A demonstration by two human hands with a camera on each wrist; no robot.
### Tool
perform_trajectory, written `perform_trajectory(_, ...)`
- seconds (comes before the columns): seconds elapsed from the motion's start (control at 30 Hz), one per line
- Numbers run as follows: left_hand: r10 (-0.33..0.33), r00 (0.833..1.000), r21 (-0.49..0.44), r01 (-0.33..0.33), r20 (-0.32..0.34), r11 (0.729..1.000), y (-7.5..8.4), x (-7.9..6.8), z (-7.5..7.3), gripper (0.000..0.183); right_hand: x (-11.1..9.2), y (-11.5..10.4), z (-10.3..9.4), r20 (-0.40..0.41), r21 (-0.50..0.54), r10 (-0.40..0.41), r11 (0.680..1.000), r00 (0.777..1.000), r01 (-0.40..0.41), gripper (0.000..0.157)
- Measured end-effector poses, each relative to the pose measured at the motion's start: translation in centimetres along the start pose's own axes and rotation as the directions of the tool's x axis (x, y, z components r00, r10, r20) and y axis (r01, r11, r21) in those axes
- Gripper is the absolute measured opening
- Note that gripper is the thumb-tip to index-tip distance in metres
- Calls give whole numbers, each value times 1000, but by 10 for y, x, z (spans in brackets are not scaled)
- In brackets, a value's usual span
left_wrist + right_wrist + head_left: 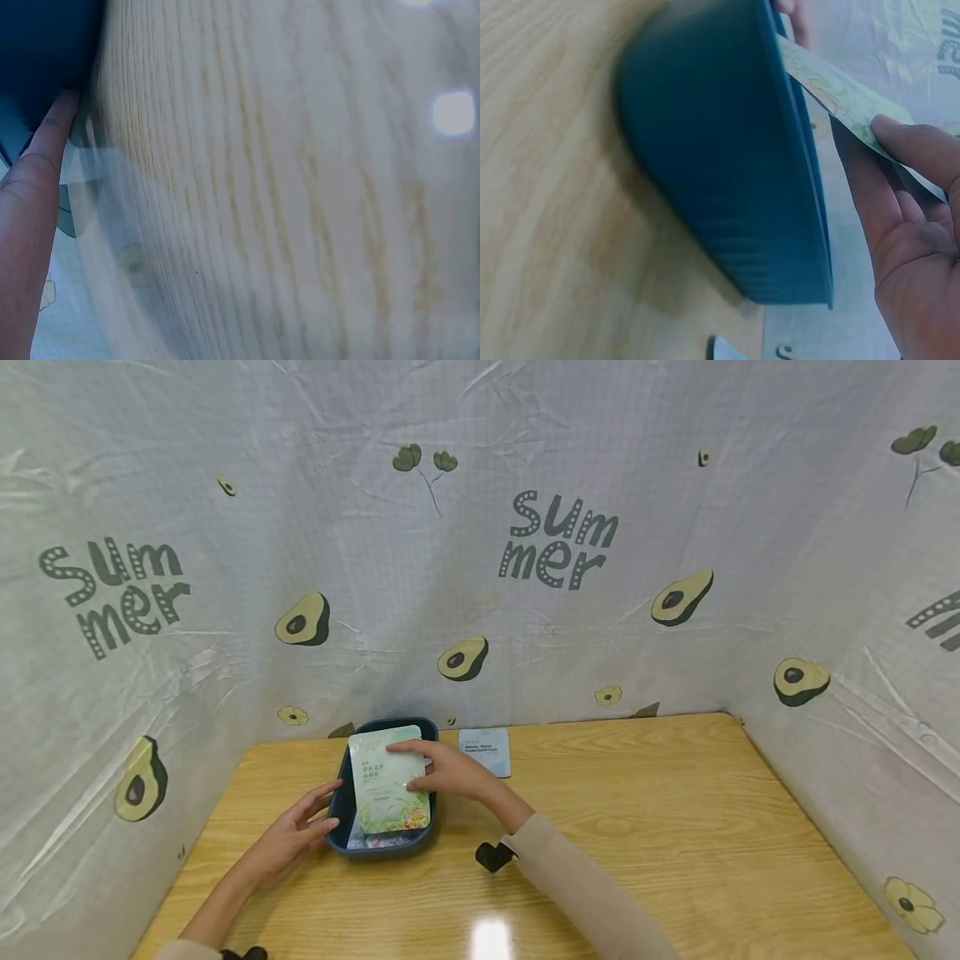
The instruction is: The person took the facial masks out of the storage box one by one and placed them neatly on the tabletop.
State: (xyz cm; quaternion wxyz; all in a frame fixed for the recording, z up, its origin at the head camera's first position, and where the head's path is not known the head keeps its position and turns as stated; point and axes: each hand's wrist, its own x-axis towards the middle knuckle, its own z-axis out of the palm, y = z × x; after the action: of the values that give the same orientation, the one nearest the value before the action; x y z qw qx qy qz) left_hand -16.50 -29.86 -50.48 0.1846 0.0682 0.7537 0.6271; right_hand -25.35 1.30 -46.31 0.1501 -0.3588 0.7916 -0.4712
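Note:
A dark blue plastic bin (384, 854) stands on the table's left half. My right hand (453, 772) pinches the edge of a pale green flat packet (390, 789) printed with grass and flowers, held over the bin. In the right wrist view the thumb (911, 142) lies on the packet's upper face and the fingers are beneath it. My left hand (288, 837) rests its relaxed fingertips against the bin's left side; one finger (46, 142) touches the bin wall in the left wrist view. Beneath the packet, another printed packet (390, 839) shows inside the bin, mostly covered.
Behind the right hand, a light blue-white packet (486, 750) with dark lettering lies near the table's back edge. The wooden table (637, 827) meets a pale curtain (570, 635) printed with avocados and lettering at the back and sides.

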Motion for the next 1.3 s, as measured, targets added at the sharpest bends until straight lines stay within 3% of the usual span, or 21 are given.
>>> perform_trajectory(0.37, -17, 1000, 3, 17, -18, 1000, 1, -5, 2, 72, -21, 4, -27, -62, 80, 22, 997, 998, -17, 65)
perform_trajectory(0.7, -44, 998, -27, 43, -34, 999, -3, -6, 3, 72, -52, 24, -56, -122, 192, 84, 980, 989, -60, 64)
perform_trajectory(0.97, -34, 999, -63, 31, -35, 998, -4, -6, 2, 71, -79, 39, -81, -181, 207, 105, 976, 978, -66, 64)
perform_trajectory(1.3, -30, 999, -62, 28, -27, 998, -6, -2, 1, 71, -110, 58, -113, -179, 204, 141, 974, 974, -104, 63)
